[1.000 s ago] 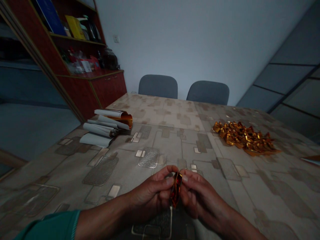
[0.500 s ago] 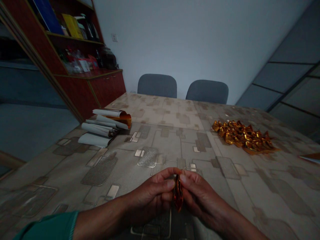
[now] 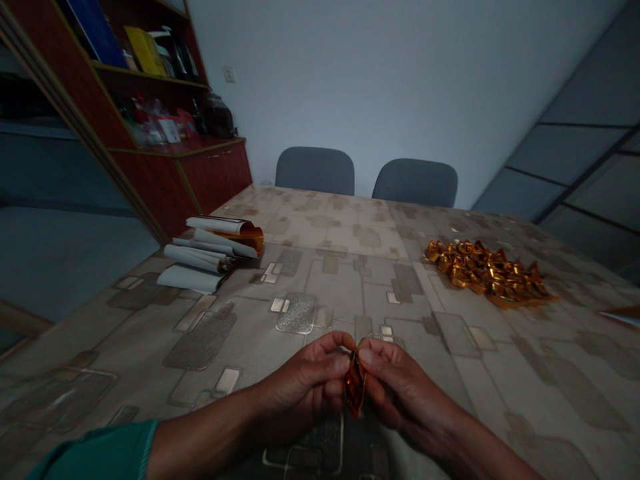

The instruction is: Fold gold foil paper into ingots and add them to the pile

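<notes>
Between my two hands is a small folded piece of shiny orange-gold foil paper [image 3: 355, 390], narrow and pointed at its lower end. My left hand [image 3: 316, 379] pinches its upper left edge between thumb and forefinger. On the opposite side, the thumb and fingers of my right hand [image 3: 395, 380] grip the upper right edge. Both forefingers nearly meet at the top of the foil. The hands are held just above the near part of the table, and the lower fingers are partly hidden behind the foil.
A patterned cloth covers the table [image 3: 340, 280]. Loosely folded foil sheets with pale backs [image 3: 210, 253] lie at the left. Rows of folded gold foil pieces [image 3: 490, 272] sit at the right, with a flat sheet [image 3: 623, 316] by the right edge. Two grey chairs [image 3: 315, 170] stand behind.
The foil piece has opened slightly and turned a little between my fingers. Both hands stay in almost the same place, still gripping it.
</notes>
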Demonstrator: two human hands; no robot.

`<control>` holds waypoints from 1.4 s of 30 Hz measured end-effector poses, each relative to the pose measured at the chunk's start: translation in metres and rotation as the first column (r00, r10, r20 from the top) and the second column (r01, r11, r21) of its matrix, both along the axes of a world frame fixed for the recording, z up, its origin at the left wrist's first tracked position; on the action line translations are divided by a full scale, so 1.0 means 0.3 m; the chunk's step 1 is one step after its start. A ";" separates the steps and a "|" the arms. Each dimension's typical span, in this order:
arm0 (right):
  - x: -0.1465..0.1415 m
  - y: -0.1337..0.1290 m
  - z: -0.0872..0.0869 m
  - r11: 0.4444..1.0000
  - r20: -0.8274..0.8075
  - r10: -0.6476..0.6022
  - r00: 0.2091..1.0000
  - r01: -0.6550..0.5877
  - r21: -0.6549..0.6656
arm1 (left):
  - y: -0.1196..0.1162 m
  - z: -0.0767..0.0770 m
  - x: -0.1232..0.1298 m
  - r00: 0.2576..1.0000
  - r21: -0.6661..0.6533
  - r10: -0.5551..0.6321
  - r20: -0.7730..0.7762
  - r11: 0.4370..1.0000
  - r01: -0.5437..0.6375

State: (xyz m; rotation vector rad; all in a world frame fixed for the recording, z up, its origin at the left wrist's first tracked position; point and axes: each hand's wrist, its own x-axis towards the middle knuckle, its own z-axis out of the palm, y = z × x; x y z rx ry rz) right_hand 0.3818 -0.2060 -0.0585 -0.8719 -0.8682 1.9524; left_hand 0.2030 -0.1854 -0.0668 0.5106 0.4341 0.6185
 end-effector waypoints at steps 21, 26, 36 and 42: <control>-0.002 -0.005 -0.011 1.000 0.077 0.015 0.997 -0.015 0.009 | -0.007 0.002 0.021 0.971 0.263 0.163 -0.172 0.958 -0.114; -0.008 -0.005 -0.003 1.000 0.104 0.000 0.995 -0.003 0.026 | -0.007 -0.006 0.020 0.968 0.262 0.156 -0.197 0.960 -0.101; -0.009 -0.009 -0.020 0.998 0.115 0.021 0.993 -0.028 0.056 | -0.009 -0.001 0.022 0.952 0.305 0.175 -0.252 0.948 -0.094; -0.010 -0.008 -0.003 0.999 0.139 0.002 0.990 -0.008 0.043 | -0.005 0.008 0.020 0.963 0.269 0.146 -0.226 0.960 -0.082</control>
